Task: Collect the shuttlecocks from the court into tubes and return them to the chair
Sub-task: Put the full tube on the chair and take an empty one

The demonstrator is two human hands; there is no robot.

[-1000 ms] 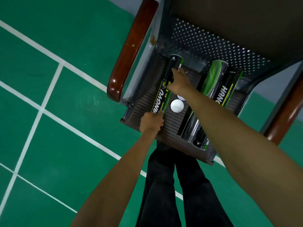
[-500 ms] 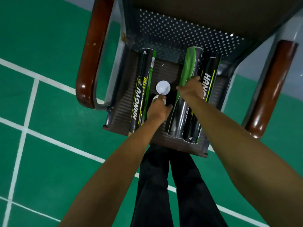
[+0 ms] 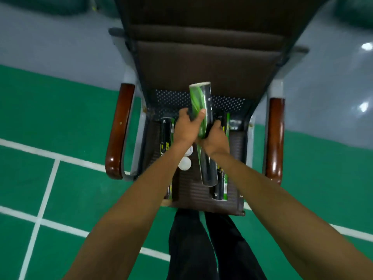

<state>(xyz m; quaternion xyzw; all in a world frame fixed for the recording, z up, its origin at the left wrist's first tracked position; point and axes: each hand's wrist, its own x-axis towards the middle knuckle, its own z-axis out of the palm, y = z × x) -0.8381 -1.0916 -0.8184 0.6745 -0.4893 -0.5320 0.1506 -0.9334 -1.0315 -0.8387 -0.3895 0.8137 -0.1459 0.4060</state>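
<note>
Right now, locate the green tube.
Head view, centre: left hand and right hand grip the green tube over the chair seat, between two black tubes.

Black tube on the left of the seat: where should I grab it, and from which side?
Take the black tube round its barrel near the far end, from straight above, fingers across its width: it lies flat on the chair seat, running front to back. The left hand and right hand both grip the green tube, so free one first.
</note>
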